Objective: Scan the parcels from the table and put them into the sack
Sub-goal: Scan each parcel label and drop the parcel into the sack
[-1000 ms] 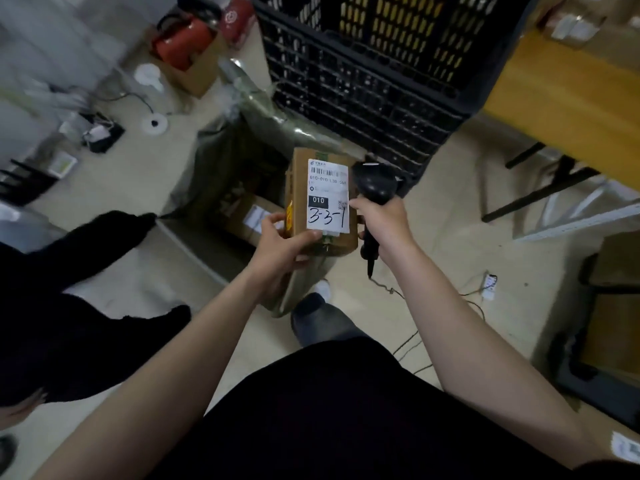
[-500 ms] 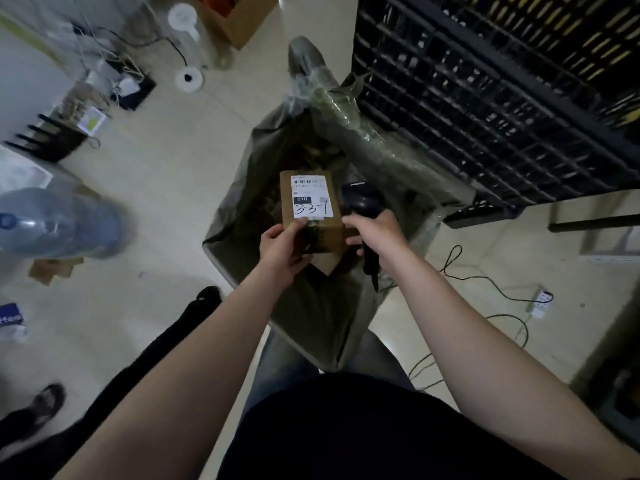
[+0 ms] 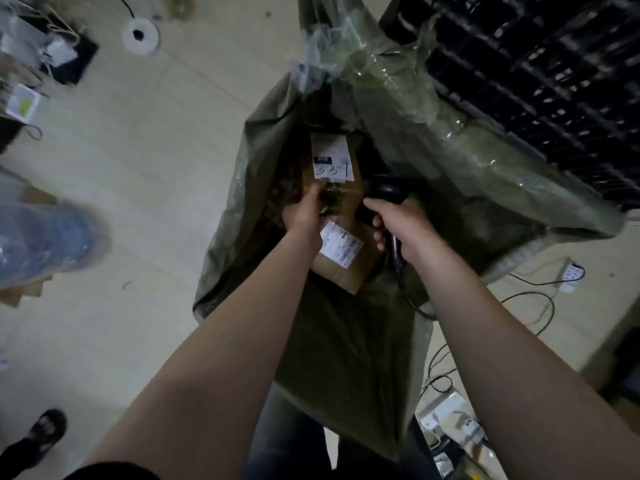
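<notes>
Pale floor [image 3: 156,174] left of hands, black crate [image 3: 540,64] beyond. Brown parcel [image 3: 349,199], white-labelled, gripped by left hand [image 3: 304,214] in sack [image 3: 485,174] mouth; scanner [image 3: 386,191] gripped by right hand [image 3: 405,226].

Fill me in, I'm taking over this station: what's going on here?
A person stands over an open olive-green plastic sack. Their left hand holds a brown cardboard parcel with a white label inside the sack's mouth, where another labelled brown cardboard box already lies. Their right hand grips a black handheld barcode scanner beside the parcel.
</notes>
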